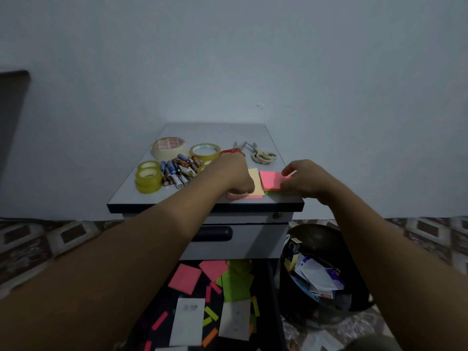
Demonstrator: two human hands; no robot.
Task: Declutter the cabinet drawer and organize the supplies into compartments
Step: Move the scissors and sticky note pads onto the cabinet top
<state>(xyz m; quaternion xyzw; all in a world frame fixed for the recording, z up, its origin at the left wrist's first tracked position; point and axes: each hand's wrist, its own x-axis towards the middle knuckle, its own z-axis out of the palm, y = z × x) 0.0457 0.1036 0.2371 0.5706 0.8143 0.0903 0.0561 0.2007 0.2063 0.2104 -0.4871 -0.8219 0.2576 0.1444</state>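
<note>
Step in hand, likely: sorting pads on cabinet top, just front of cream scissors (263, 156). Your left hand (235, 177) grip curled onto yellow sticky pad (255, 183), thumb on top. Right hand (307, 179) grip pinching pink sticky pad (272, 179). Next move probably needs loose notes gathered from open drawer (274, 300), well below scissors.

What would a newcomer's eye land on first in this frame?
Two hands on the cabinet top: the left hand rests on a pale yellow sticky-note pad, the right hand pinches a pink sticky-note pad. Below, bright loose sticky notes litter the open drawer.
</note>
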